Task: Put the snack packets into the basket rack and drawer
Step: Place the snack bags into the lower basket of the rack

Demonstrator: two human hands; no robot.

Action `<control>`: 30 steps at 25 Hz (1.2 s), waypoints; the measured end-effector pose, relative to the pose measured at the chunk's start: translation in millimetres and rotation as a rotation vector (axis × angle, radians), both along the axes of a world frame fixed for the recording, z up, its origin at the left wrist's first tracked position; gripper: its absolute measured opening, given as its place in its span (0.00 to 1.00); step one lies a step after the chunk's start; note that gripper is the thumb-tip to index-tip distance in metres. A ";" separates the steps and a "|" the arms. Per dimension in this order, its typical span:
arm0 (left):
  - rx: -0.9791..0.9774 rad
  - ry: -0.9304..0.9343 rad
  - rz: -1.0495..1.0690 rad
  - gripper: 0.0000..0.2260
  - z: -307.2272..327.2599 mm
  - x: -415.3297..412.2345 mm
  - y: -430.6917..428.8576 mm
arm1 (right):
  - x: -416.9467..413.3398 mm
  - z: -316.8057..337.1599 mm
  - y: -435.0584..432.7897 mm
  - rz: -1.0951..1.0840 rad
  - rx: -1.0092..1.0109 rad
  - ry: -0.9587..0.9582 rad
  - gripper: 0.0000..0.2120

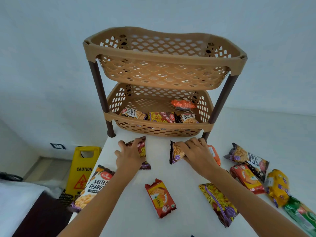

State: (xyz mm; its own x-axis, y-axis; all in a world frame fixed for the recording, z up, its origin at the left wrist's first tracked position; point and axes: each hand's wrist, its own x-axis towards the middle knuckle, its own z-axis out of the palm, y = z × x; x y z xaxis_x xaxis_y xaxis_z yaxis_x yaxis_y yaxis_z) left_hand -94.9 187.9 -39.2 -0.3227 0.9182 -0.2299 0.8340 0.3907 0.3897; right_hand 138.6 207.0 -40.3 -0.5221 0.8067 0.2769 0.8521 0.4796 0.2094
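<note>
A two-tier tan basket rack (164, 60) stands at the far end of the white table (186, 218). Its lower basket (159, 128) holds several snack packets; the upper one looks empty. My left hand (129, 155) grips a dark snack packet (142, 147) just in front of the rack. My right hand (196, 152) grips a peanut packet (177, 153) beside an orange packet (214, 153). Loose on the table lie a large salted peanut packet (93, 185), an orange biscuit packet (159, 198) and a yellow mix packet (218, 202).
More packets lie at the table's right side: a peanut packet (248, 159), an orange packet (246, 177), a yellow packet (277, 187) and a green one (301, 214). A yellow caution sign (82, 170) stands on the floor to the left. A white wall is behind the rack.
</note>
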 end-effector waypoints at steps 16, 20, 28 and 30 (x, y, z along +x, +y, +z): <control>0.414 -0.337 -0.302 0.31 127.0 -26.9 27.1 | -37.0 92.3 58.7 0.036 0.199 0.390 0.20; 0.503 -0.212 -0.216 0.31 120.6 -30.1 106.8 | -60.6 100.6 121.6 -0.104 0.071 0.303 0.20; 0.343 0.036 -0.172 0.28 49.6 -47.2 242.0 | -104.8 61.4 216.7 -0.198 -0.327 0.444 0.14; 0.269 0.109 -0.214 0.30 36.2 -52.7 257.7 | -110.8 48.4 230.7 -0.170 -0.340 0.380 0.14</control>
